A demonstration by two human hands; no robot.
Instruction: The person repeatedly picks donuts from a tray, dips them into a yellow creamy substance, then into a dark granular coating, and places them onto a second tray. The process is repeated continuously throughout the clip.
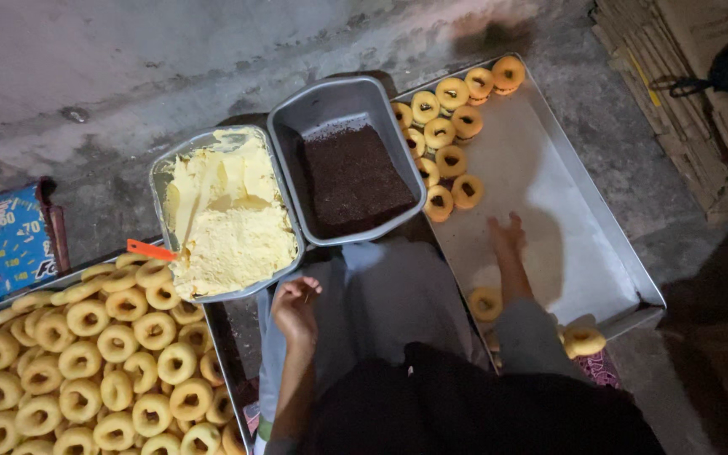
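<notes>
Yellow cream fills the left metal tub (227,215), and an orange handle (151,249) sticks out at its edge. Beside it we see a second tub (343,160) with dark sprinkles. Our left hand (295,307) rests on the grey knee, fingers loosely curled around a thin stick; we cannot tell how firmly. Our right hand (507,234) lies flat and released on the paper of the right tray (566,219), just below the filled donuts (451,126). Plain ring donuts (103,354) are piled on the left tray.
</notes>
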